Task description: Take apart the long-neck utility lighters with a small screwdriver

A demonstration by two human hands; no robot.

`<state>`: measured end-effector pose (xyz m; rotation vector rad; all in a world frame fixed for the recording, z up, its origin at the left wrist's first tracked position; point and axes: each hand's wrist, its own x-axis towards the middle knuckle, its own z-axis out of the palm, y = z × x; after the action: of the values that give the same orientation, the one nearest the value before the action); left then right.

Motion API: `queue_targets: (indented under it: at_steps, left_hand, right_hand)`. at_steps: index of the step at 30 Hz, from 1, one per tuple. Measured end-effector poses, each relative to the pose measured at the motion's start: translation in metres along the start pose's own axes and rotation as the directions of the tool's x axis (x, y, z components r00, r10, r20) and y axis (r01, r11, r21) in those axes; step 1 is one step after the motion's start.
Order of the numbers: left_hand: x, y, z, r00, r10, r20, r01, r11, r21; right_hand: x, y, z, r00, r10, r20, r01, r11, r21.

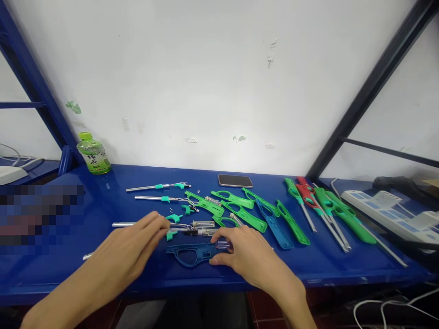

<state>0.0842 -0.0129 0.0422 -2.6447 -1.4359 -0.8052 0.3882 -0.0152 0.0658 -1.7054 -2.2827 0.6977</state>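
A blue lighter handle half (195, 257) lies near the table's front edge, its hollow side up. My right hand (247, 251) grips its right end between thumb and fingers, beside a small clear purplish fuel tank (223, 245). To the left, my left hand (137, 242) is closed, fingertips curled down by teal triggers (171, 235); what they pinch is hidden. A metal lighter tube (122, 224) passes behind that hand, and the tip of another tube (88, 256) shows left of it. Clear fuel tanks (203, 224) lie just beyond the blue half.
Several green handle halves (248, 217) and another blue half (274, 226) lie beyond my right hand. Assembled lighters (329, 205) rest at the right, near a power strip (391, 212). A phone (235, 181) and a green-capped bottle (93, 154) are by the wall.
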Motion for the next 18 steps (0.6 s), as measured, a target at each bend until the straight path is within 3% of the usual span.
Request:
queue_targets:
  at_steps: [3,5,9,14,18]
  left_hand:
    - [-0.002,-0.02,-0.01,0.996,-0.089,-0.018,0.088,0.994,-0.057]
    - [-0.006,-0.037,-0.009,0.99,-0.139,0.031,0.141,0.987,-0.071]
    - [-0.011,-0.064,0.007,0.99,-0.118,0.071,0.124,0.989,-0.077]
    - [-0.01,-0.071,0.022,0.992,-0.092,0.09,0.099,0.992,-0.08]
    - [-0.01,-0.07,0.023,0.993,-0.094,0.072,0.1,0.992,-0.076]
  right_hand:
    - [0.001,0.001,0.0,1.0,-0.003,-0.01,0.003,1.0,-0.012]
    - [0.003,0.001,0.001,0.999,-0.019,-0.046,0.017,0.999,-0.033]
    - [0.009,-0.002,0.008,0.993,-0.047,-0.107,0.04,0.997,-0.064]
    - [0.012,-0.002,0.004,0.983,-0.05,-0.176,0.042,0.998,-0.05]
    - [0.003,0.027,-0.02,0.931,0.056,-0.36,-0.073,0.997,-0.034]
